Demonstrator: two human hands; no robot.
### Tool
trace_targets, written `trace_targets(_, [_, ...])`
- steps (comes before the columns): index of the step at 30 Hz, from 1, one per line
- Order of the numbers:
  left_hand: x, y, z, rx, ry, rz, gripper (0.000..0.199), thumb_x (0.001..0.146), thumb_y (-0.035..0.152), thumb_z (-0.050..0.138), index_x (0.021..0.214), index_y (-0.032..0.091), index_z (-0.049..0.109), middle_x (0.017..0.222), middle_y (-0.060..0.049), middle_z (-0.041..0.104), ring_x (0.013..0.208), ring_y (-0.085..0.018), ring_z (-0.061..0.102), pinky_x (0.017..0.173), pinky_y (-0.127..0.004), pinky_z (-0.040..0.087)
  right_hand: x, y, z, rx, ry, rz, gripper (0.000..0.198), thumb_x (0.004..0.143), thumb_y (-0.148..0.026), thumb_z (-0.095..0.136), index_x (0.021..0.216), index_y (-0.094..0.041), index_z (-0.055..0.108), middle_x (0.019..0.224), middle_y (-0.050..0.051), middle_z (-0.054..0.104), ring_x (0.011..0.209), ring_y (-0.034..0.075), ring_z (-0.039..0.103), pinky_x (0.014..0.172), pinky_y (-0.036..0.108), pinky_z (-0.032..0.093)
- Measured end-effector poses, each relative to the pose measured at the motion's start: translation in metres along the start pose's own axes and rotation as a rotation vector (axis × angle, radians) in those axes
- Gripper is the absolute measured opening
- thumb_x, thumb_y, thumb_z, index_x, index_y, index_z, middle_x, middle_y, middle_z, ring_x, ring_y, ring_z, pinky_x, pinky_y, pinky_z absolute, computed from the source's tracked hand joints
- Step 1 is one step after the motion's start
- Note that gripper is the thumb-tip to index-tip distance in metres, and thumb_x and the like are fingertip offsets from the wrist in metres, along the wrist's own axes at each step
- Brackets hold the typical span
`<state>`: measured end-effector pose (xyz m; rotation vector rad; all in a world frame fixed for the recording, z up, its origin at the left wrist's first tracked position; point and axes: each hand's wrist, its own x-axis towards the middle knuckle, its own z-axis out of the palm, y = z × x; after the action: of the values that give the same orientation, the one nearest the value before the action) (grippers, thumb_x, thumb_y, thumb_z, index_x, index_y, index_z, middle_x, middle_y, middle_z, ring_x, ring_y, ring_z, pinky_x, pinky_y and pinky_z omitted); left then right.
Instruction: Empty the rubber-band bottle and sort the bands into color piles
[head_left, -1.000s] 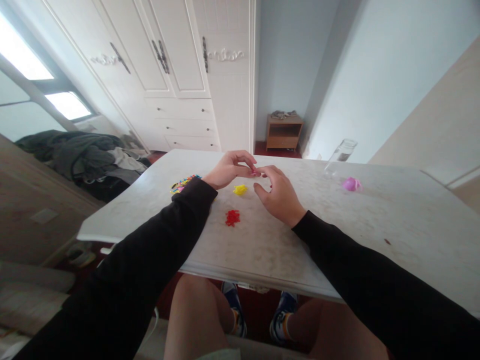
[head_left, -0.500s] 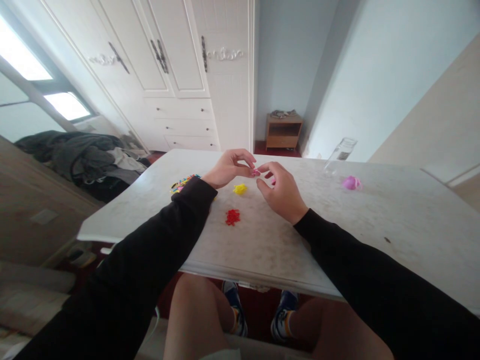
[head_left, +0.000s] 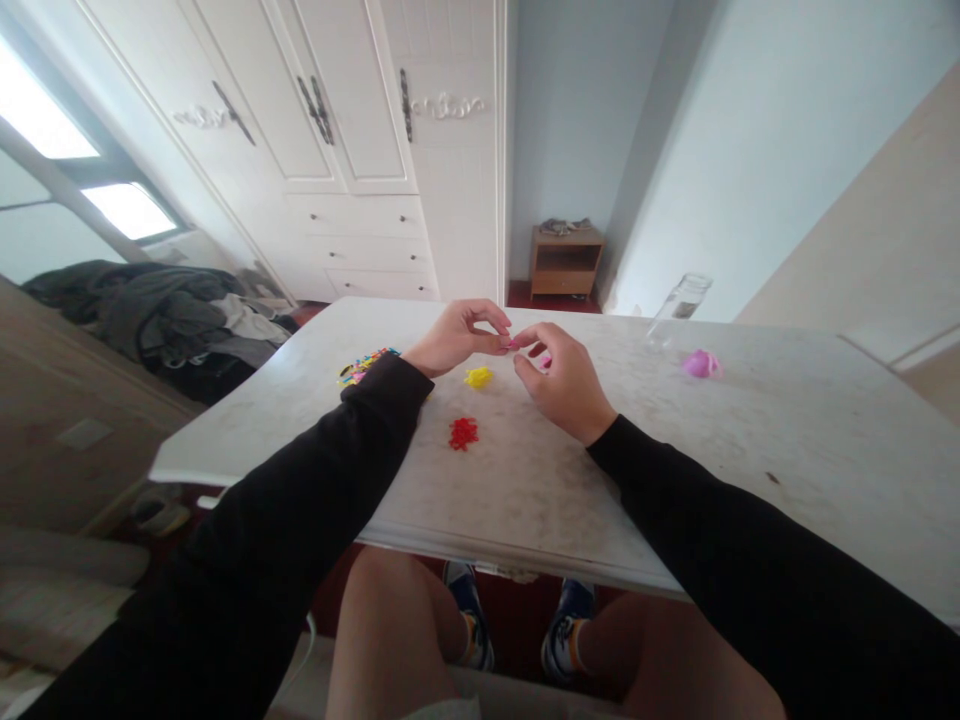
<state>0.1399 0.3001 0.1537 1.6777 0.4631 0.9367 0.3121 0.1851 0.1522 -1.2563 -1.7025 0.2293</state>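
Observation:
My left hand [head_left: 469,338] reaches over the table with thumb and fingers pinched on a small pink piece [head_left: 513,345], too small to make out its kind. Facing it, my right hand [head_left: 562,385] is curled, its fingertips at the same pink piece. More pink [head_left: 545,361] shows beneath the right hand's fingers; whether it lies on the table is unclear. A little pile of yellow pieces [head_left: 478,377] lies just below the left hand. Nearer to me is a pile of small red pieces [head_left: 463,433]. Mixed coloured pieces [head_left: 361,368] lie partly hidden behind my left sleeve.
The white table [head_left: 525,500] has a clear glass bottle [head_left: 679,308] standing at its far right. Beside it lies a purple-pink bundle [head_left: 701,364]. A small dark mark [head_left: 772,478] is on the tabletop. Dark clothes [head_left: 165,320] are heaped beyond the left edge.
Both hands hold nearly the same pose, with slight finger movement around the pink piece. The view has shifted a little; the piles and bottle stay put.

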Motion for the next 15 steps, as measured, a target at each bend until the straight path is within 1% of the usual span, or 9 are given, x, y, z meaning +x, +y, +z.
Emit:
trace_targets(7, [-0.0003, -0.0002, -0.0012, 0.007, -0.018, -0.026, 0.043, 0.062, 0.031, 0.102, 0.086, 0.014, 0.070, 0.084, -0.002, 0.076, 0.078, -0.017, 0.078, 0.079, -0.033, 0.068, -0.0001, 0.0020, 0.0009, -0.011, 0.005, -0.028, 0.011, 0.084, -0.015, 0.061, 0.093, -0.022, 0.065, 0.101, 0.007, 0.070, 0.090, 0.022, 0.065, 0.083, 0.039, 0.053])
trace_targets(12, [-0.0006, 0.0009, -0.0009, 0.012, -0.009, -0.009, 0.042, 0.062, 0.031, 0.102, 0.086, 0.014, 0.071, 0.083, -0.002, 0.075, 0.077, -0.017, 0.078, 0.078, -0.032, 0.068, 0.0002, 0.0028, -0.0005, -0.019, -0.006, -0.033, 0.013, 0.084, -0.015, 0.061, 0.094, -0.021, 0.067, 0.108, 0.009, 0.068, 0.094, 0.024, 0.064, 0.084, 0.040, 0.053])
trace_targets(15, [-0.0006, 0.0011, -0.0003, 0.015, -0.006, -0.010, 0.042, 0.062, 0.030, 0.102, 0.086, 0.014, 0.071, 0.083, -0.002, 0.075, 0.077, -0.017, 0.077, 0.077, -0.032, 0.068, 0.0004, 0.0028, -0.0010, -0.027, -0.019, -0.023, 0.014, 0.083, -0.016, 0.061, 0.095, -0.021, 0.067, 0.110, 0.010, 0.069, 0.096, 0.025, 0.064, 0.086, 0.041, 0.053])
